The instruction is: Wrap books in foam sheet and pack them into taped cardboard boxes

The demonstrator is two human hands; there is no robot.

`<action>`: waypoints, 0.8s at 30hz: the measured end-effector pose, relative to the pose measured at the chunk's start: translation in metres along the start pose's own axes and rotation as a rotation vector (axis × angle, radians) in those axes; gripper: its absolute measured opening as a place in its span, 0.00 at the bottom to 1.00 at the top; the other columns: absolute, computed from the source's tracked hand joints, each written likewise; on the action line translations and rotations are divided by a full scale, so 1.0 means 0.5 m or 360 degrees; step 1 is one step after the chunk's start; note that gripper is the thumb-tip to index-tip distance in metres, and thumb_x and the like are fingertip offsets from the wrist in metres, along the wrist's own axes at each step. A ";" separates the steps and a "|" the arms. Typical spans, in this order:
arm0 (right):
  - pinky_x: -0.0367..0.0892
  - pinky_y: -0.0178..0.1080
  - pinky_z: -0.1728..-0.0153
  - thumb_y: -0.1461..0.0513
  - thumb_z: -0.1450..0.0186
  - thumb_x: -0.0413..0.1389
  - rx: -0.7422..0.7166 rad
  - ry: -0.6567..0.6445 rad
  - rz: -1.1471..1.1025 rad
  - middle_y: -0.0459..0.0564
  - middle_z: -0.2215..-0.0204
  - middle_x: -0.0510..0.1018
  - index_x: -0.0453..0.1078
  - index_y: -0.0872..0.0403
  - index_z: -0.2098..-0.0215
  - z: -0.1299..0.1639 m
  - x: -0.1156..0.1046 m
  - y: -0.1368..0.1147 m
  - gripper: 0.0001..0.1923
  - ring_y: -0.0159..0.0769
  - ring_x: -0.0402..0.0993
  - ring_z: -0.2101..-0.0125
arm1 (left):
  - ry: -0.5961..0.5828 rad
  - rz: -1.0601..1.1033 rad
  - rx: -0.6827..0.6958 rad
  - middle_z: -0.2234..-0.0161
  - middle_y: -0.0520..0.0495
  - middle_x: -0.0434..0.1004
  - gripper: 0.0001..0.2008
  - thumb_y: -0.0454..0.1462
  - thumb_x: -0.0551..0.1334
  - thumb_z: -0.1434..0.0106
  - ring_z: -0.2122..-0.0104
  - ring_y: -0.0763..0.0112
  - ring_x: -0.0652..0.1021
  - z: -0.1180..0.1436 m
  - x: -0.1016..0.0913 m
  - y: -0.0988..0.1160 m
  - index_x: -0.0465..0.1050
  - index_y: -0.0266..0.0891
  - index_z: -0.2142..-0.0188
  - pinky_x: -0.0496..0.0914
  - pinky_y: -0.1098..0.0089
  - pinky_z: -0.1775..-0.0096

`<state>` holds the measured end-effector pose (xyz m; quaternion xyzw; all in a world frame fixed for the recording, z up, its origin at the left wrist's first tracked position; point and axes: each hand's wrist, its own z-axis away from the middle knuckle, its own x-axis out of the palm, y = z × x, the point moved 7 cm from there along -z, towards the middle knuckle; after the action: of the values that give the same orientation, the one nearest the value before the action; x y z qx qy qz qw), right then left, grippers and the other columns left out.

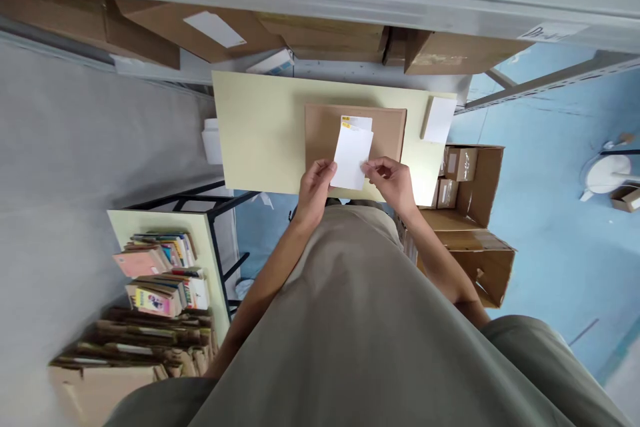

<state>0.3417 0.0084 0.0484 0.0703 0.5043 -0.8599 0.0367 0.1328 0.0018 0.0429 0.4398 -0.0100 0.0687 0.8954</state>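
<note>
A white paper slip with a small yellow mark at its top left is held over a brown cardboard box. Behind its top edge another white slip with a similar mark peeks out; I cannot tell whether that one lies on the box or is held too. My left hand pinches the front slip's lower left edge between thumb and fingers. On the opposite side, my right hand has its thumb and fingertips closed at the slip's right edge. The box lies flat on a pale yellow table.
At the table's right end sits a white stack. Cardboard boxes fill the shelf beyond the table. Open cartons stand at the right. Books and folded cardboard rest at the lower left.
</note>
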 end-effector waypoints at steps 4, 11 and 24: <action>0.78 0.43 0.65 0.31 0.36 0.68 0.0067 0.0065 0.0028 0.51 0.67 0.87 0.82 0.50 0.63 -0.004 -0.009 0.002 0.32 0.39 0.80 0.69 | -0.0021 -0.0015 0.0022 0.59 0.47 0.84 0.27 0.62 0.76 0.36 0.58 0.63 0.83 -0.002 -0.003 0.008 0.76 0.45 0.56 0.76 0.67 0.61; 0.78 0.43 0.66 0.32 0.33 0.66 0.0047 0.0101 0.0020 0.50 0.68 0.85 0.79 0.49 0.63 0.000 0.001 -0.001 0.31 0.39 0.80 0.70 | -0.0124 -0.0108 0.0057 0.49 0.43 0.88 0.26 0.61 0.74 0.33 0.49 0.58 0.87 -0.013 -0.013 0.013 0.77 0.45 0.52 0.82 0.63 0.53; 0.77 0.43 0.63 0.42 0.25 0.63 -0.0311 0.0166 0.0320 0.50 0.62 0.85 0.77 0.48 0.62 0.059 -0.013 -0.051 0.21 0.38 0.80 0.66 | -0.0075 -0.0196 0.0120 0.46 0.35 0.91 0.22 0.55 0.77 0.35 0.47 0.53 0.89 -0.046 -0.048 0.037 0.85 0.40 0.55 0.83 0.51 0.41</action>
<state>0.3424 -0.0050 0.0856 0.1611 0.5773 -0.7938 0.1029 0.1054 0.0283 0.0415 0.4745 -0.0015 0.0035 0.8802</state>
